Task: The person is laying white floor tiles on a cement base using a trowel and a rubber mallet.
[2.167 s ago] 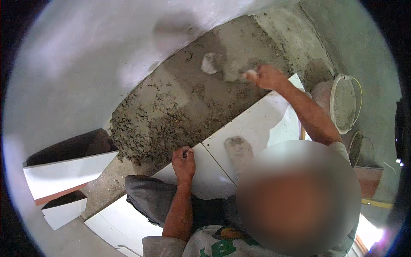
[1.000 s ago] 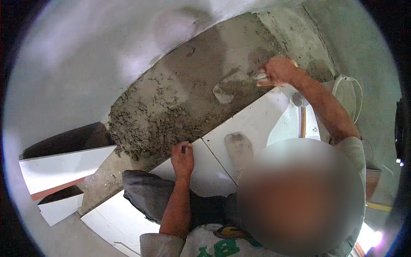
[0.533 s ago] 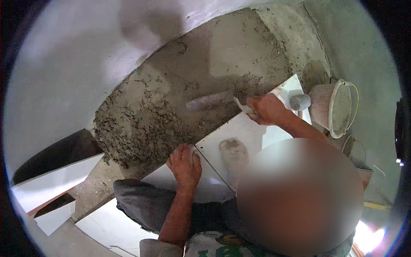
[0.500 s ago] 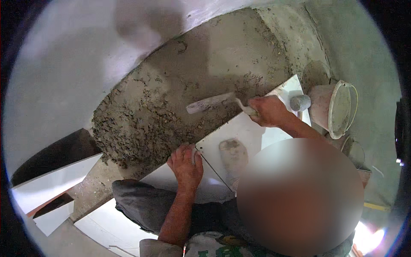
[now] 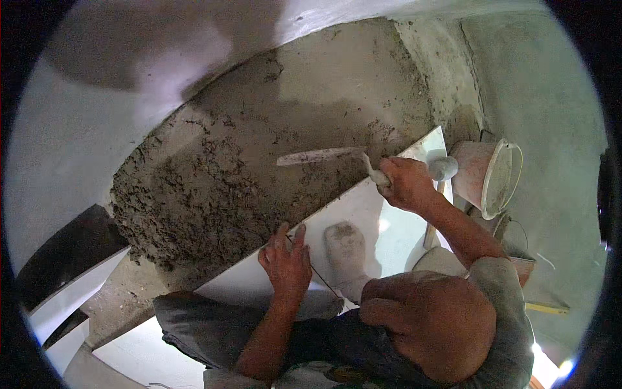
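Observation:
Neither of my own hands shows. Below me crouches another person in a grey short-sleeved top, both arms reaching forward. That person's right hand (image 5: 409,185) is closed round the handle of a trowel (image 5: 317,155), its long blade tilted nearly edge-on above the grey mortar bed (image 5: 194,188). The person's left hand (image 5: 286,264) rests at the joint between two white tiles, fingers apart at their far edge. Left of the joint lies one tile (image 5: 236,279); right of it, another tile (image 5: 405,220) carries a grey rounded mark or reflection (image 5: 345,249).
At the right tile's far end sits a mallet (image 5: 444,169) with a grey head. Beside it leans a mortar-smeared bucket (image 5: 472,172), with another container (image 5: 521,266) nearer. White panels (image 5: 81,279) stand at the left. A curved pale wall (image 5: 78,129) bounds the mortar.
The whole view has shifted a little. The other person's left-hand fingers have spread at the tile joint, the trowel blade has tilted more edge-on, and the person's head sits lower in view.

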`<state>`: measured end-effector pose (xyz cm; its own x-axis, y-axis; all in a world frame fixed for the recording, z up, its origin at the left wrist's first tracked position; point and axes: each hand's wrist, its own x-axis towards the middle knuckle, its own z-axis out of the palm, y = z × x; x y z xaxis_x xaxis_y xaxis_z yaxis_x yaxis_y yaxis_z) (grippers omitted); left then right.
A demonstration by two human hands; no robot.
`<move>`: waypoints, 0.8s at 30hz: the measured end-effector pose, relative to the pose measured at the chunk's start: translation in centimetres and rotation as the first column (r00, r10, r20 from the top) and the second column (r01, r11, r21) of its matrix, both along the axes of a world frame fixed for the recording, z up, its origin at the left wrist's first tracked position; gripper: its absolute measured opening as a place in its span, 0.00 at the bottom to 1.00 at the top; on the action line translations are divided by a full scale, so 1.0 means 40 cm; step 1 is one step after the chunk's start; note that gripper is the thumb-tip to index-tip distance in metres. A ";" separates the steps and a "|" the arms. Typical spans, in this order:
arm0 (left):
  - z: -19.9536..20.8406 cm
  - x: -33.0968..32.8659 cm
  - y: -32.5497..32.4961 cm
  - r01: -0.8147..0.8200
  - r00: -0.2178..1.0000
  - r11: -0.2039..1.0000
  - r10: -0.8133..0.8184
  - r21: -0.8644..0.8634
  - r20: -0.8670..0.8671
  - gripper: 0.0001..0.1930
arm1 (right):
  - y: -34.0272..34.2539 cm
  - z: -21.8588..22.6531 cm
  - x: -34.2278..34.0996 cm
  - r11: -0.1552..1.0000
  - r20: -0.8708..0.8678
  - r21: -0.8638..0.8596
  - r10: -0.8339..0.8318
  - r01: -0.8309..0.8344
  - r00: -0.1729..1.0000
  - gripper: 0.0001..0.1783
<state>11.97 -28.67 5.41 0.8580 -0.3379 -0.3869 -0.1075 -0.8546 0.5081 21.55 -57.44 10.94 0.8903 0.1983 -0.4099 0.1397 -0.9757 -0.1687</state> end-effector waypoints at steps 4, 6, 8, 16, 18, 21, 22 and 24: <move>-0.004 0.030 0.014 -0.083 0.996 0.996 0.082 0.027 0.032 0.30 | 0.023 -0.002 -0.009 0.994 -0.012 0.099 -0.040 0.041 0.999 0.14; -0.018 0.028 0.014 -0.153 0.979 0.986 0.143 0.062 0.142 0.31 | 0.030 -0.001 -0.025 0.978 -0.018 0.170 -0.121 0.122 0.993 0.13; -0.014 0.047 0.011 -0.198 0.970 0.977 0.183 0.083 0.163 0.31 | 0.014 -0.016 -0.057 0.971 0.020 0.193 -0.146 0.139 0.989 0.12; -0.003 0.079 0.059 -0.430 0.820 0.902 0.382 0.020 0.426 0.23 | -0.033 0.135 -0.179 0.872 0.005 0.029 -0.490 0.489 0.872 0.15; 0.008 0.056 0.043 -0.290 0.868 0.957 0.265 -0.004 0.419 0.20 | -0.068 0.180 -0.232 0.790 0.009 -0.026 -0.612 0.612 0.791 0.18; 0.029 0.030 -0.020 -0.200 0.893 0.975 0.222 -0.097 0.392 0.18 | -0.155 0.292 -0.368 0.619 0.004 0.054 -0.785 0.784 0.620 0.22; 0.032 0.023 -0.045 -0.145 0.900 0.981 0.185 -0.129 0.394 0.18 | -0.177 0.341 -0.411 0.601 0.032 0.027 -0.799 0.799 0.600 0.23; 0.016 0.022 -0.076 -0.056 0.839 0.978 0.154 -0.199 0.522 0.19 | -0.193 0.446 -0.501 0.535 0.046 -0.054 -0.842 0.843 0.537 0.25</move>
